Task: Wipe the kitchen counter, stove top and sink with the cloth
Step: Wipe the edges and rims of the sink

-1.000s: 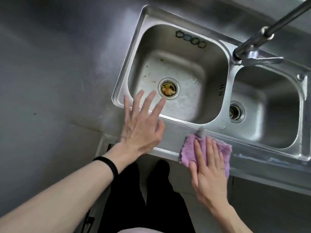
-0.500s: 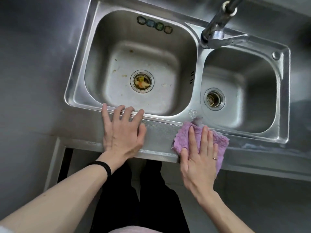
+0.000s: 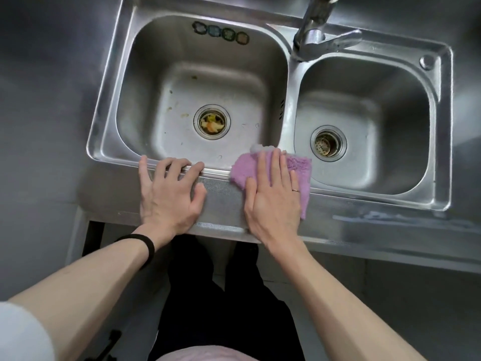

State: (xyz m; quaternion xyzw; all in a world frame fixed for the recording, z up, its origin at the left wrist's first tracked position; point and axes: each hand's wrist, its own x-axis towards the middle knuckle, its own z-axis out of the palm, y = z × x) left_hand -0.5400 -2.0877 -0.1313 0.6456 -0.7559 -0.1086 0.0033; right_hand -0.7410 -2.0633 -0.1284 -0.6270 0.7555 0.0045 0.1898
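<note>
The right hand point(image 3: 273, 201) lies flat, fingers straight, pressing the purple cloth point(image 3: 299, 168) onto the front rim of the double sink point(image 3: 104, 131). The cloth spreads under and right of its fingers. Just left, the left hand point(image 3: 169, 196) rests open, fingertips on the same rim. Beyond those fingertips a drain point(image 3: 211, 122) holds food scraps. Farther back are four round stickers point(image 3: 221, 33), too blurred to read. The faucet point(image 3: 315, 29) stands beyond the right hand.

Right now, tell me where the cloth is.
Head view, centre: the cloth lies on the front rim of the sink, where the two bowls meet, under the flat right hand, with the left hand to its left.
</note>
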